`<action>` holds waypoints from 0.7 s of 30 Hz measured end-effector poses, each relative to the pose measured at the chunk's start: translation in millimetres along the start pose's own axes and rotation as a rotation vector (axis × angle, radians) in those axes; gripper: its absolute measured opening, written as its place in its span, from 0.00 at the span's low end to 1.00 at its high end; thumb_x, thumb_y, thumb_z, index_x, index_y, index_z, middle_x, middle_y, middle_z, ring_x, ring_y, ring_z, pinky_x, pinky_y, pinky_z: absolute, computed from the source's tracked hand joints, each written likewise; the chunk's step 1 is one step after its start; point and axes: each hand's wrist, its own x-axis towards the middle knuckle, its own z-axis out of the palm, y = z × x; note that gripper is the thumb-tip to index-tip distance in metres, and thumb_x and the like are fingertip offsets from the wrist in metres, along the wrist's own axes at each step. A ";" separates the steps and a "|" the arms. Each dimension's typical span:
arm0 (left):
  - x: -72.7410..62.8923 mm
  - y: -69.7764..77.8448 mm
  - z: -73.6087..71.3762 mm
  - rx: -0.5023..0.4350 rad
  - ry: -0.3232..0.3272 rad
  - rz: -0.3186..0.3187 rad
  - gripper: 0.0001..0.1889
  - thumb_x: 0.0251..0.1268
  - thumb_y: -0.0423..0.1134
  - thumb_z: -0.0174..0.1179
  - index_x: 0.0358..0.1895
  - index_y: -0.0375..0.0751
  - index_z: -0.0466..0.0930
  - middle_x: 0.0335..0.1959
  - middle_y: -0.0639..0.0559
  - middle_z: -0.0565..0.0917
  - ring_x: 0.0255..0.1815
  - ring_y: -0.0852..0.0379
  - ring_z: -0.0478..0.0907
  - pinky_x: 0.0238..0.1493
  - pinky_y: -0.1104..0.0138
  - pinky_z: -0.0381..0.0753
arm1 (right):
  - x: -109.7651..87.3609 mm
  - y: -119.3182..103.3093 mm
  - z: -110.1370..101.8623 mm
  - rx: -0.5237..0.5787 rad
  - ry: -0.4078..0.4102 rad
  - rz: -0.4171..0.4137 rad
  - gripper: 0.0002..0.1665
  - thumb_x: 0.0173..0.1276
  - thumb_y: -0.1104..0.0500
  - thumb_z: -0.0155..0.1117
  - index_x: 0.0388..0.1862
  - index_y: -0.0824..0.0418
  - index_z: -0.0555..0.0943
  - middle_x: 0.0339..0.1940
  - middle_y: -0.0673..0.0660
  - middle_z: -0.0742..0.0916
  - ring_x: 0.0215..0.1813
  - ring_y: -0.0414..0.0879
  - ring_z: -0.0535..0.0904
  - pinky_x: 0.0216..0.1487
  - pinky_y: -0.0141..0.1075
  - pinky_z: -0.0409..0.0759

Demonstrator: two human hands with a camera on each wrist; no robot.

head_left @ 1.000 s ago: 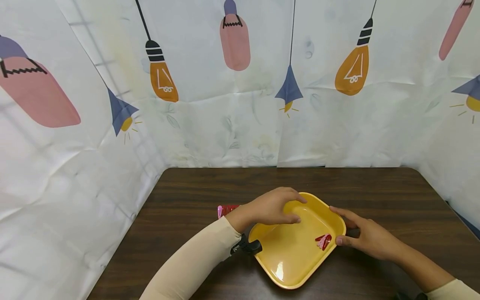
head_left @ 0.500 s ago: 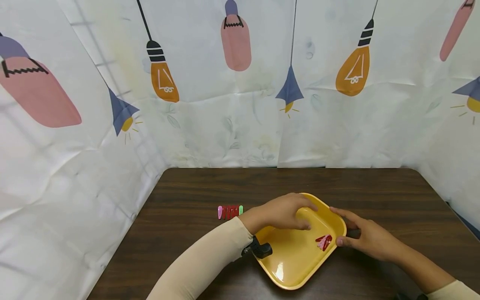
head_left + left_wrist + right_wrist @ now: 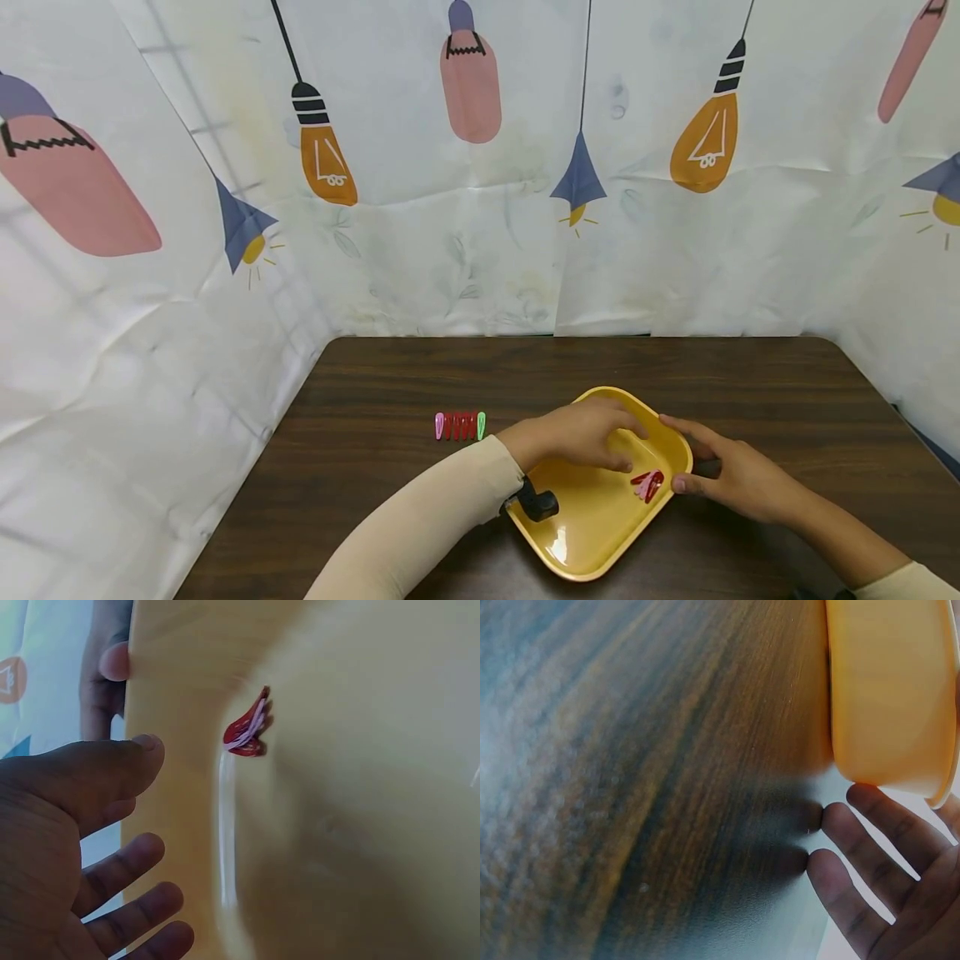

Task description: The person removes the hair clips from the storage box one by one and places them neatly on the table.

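Note:
A yellow tray (image 3: pixel 585 533) sits turned at an angle on the dark wooden table. Inside it, near the right-hand wall, lies a small cluster of red and pink hair clips (image 3: pixel 648 485), also seen in the left wrist view as a bunch of clips (image 3: pixel 247 729). My left hand (image 3: pixel 585 433) is over the tray with fingers spread and nothing in it, a little left of the cluster. The right hand (image 3: pixel 738 475) touches the tray's right corner from outside, thumb and fingers extended. In the right wrist view its fingertips (image 3: pixel 864 793) meet the tray's outer wall (image 3: pixel 892 697).
To the left of the tray, a neat row of hair clips (image 3: pixel 460 426) lies on the table (image 3: pixel 375 500), pink at one end, green at the other, red between. A printed white cloth (image 3: pixel 465 275) hangs behind the table and at both sides.
My left hand has moved right and slightly nearer across the tray, uncovering the row of clips on the table. Right hand, tray and clip cluster stay put.

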 end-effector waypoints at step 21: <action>22.2 13.9 18.4 0.139 -0.108 -0.008 0.25 0.62 0.56 0.72 0.63 0.63 0.82 0.60 0.68 0.78 0.63 0.67 0.68 0.67 0.74 0.59 | -1.7 -1.0 0.4 0.026 -0.005 -0.017 0.49 0.66 0.37 0.71 0.82 0.42 0.61 0.63 0.67 0.82 0.57 0.65 0.82 0.46 0.63 0.80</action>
